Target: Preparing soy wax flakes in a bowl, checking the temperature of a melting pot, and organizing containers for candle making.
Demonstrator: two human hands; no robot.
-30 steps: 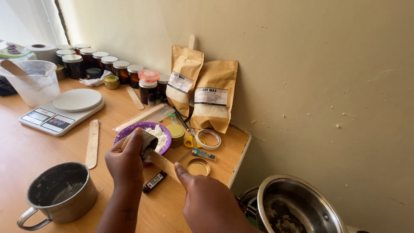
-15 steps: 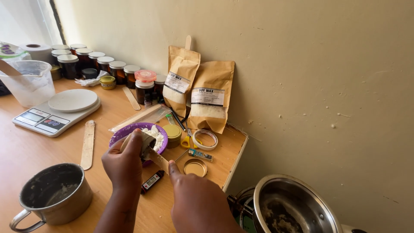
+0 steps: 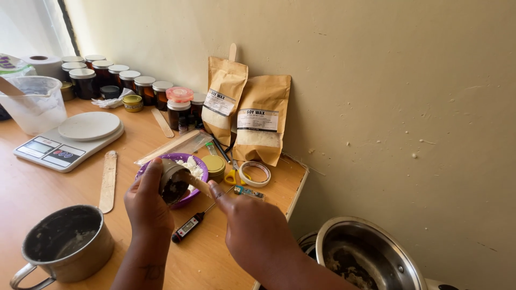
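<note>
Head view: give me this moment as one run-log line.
left hand: holds small tin tilted over purple bowl | right hand: holds wooden stick into tin | white flakes in bowl

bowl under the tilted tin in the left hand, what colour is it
Purple, holding white flakes; the bowl shows best in the head view.

Back row: jars (image 3: 115, 81) along the wall (image 3: 376, 80); two pouches (image 3: 247, 115) to their right
Left: scale (image 3: 67, 139) on the surface (image 3: 32, 188); jug (image 3: 32, 104) behind it
Front: mug (image 3: 64, 241) left; bowl (image 3: 180, 174) centre; thermometer (image 3: 188, 226) before it
Right, lower: pot (image 3: 365, 258)
</note>
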